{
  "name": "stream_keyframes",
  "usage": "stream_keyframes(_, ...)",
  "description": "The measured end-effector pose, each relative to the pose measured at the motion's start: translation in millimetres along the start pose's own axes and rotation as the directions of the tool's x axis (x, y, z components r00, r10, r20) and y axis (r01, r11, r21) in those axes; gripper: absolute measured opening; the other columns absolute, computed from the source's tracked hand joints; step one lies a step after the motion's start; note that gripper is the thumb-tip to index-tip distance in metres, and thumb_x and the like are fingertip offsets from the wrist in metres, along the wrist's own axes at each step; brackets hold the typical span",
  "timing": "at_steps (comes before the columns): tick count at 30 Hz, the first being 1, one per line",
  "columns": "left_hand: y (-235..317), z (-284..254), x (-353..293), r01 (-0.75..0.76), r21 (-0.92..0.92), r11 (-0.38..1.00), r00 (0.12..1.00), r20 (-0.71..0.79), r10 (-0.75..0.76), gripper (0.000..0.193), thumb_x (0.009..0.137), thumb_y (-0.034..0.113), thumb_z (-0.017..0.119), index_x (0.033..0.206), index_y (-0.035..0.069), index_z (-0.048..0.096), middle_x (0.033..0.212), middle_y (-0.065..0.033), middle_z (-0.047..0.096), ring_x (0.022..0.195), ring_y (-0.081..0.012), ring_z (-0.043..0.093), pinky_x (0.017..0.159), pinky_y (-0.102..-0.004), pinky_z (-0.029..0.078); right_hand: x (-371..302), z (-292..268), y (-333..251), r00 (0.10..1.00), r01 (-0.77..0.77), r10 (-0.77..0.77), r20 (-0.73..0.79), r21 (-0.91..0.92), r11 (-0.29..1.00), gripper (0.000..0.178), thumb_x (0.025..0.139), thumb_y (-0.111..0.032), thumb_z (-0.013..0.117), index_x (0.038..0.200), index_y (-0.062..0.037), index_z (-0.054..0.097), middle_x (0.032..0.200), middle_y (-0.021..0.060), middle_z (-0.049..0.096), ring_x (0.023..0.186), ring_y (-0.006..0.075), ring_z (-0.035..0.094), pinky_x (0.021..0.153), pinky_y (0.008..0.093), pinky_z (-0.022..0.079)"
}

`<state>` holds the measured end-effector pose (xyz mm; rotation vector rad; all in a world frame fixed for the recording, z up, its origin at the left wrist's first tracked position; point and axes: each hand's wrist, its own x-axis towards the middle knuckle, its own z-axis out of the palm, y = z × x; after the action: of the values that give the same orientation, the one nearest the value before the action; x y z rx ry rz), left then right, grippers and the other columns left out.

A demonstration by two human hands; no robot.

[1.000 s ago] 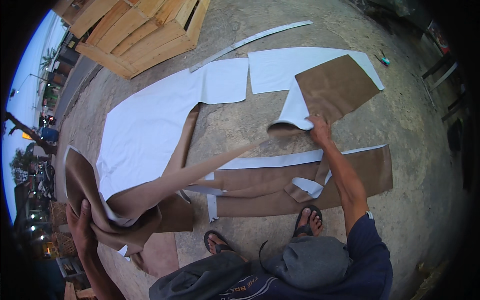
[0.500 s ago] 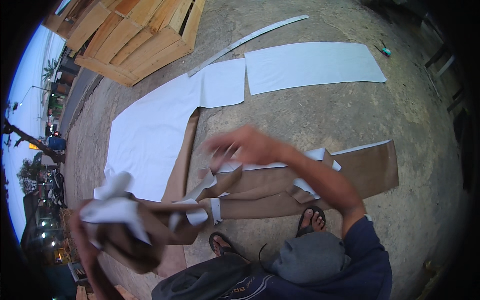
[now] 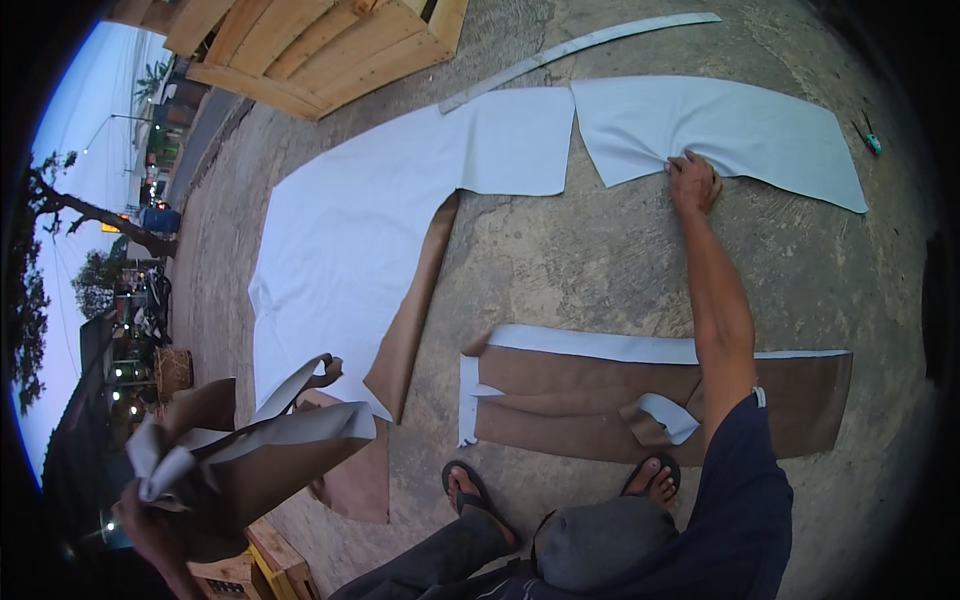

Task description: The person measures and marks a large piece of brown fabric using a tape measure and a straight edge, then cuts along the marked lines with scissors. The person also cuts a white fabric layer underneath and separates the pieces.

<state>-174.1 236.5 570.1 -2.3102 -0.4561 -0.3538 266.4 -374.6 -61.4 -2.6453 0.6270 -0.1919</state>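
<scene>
My right hand reaches far out and pinches the near edge of a white-faced rectangular sheet, drawing creases into it. At the lower left, my left hand is closed round a bundle of brown sheet scraps with white backing; the scraps hang folded and twisted. Left of the rectangle lies a large white-faced sheet, its brown side showing along a turned edge. A long brown piece with white borders lies before my feet, a small folded scrap on it.
Beyond the sheets lies a long metal ruler, near a wooden crate. A small teal-handled tool rests at the far right on the concrete floor. More wooden crates stand at the lower left, with a woven basket farther off.
My right hand has swung from above the brown piece out to the white rectangle and grasped its edge. My left hand still holds the bundle. Some loose strips are gone from the brown piece.
</scene>
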Motion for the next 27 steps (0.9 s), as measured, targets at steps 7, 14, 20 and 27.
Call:
stream_keyframes(7,212,57,-41,0.006,-0.835,0.551,0.846,0.298,0.442,0.086,0.081,-0.004,0.066,0.158,0.009,0.032,0.111,-0.0207,0.072,0.1,-0.0364,0.072,0.088,-0.0399,0.055,-227,-128,-168,0.886,0.216,-0.464,-0.015,0.898,0.384,0.027,0.099,-0.028,0.064,0.112,-0.0047,0.069,0.115,0.0128,0.068,0.096,0.0273,0.068,0.089,0.0383,0.054)
stream_keyframes(14,204,134,-70,0.022,-0.934,0.357,0.7,0.269,0.661,0.06,0.08,0.0,0.068,0.139,0.002,0.059,0.117,-0.0158,0.07,0.1,-0.0268,0.069,0.09,-0.0412,0.055,-374,-188,-121,0.399,-0.164,-0.91,0.11,0.985,0.047,0.04,0.092,-0.023,0.076,0.126,-0.0037,0.068,0.122,0.0149,0.07,0.116,0.0275,0.067,0.096,0.0379,0.054)
stream_keyframes(20,22,183,-72,0.265,-0.694,0.67,0.962,0.24,-0.132,0.053,0.088,-0.001,0.05,0.139,0.002,0.06,0.123,-0.0148,0.071,0.11,-0.0238,0.068,0.1,-0.0383,0.05,-325,-140,47,0.734,0.533,-0.433,0.523,-0.049,0.845,0.099,0.078,-0.039,0.084,0.159,-0.0129,0.033,0.148,0.0212,0.047,0.142,0.0386,0.042,0.107,0.0671,0.035)
stream_keyframes(27,-13,115,-82,0.28,-0.746,0.604,0.945,0.102,-0.311,0.049,0.092,0.0,0.044,0.139,0.005,0.058,0.129,-0.0148,0.069,0.112,-0.0248,0.069,0.101,-0.0372,0.054,-334,-125,74,0.573,0.558,-0.395,0.718,0.012,0.83,0.036,0.085,-0.026,0.074,0.118,-0.0114,0.068,0.109,0.0178,0.069,0.106,0.0368,0.068,0.098,0.0625,0.043)
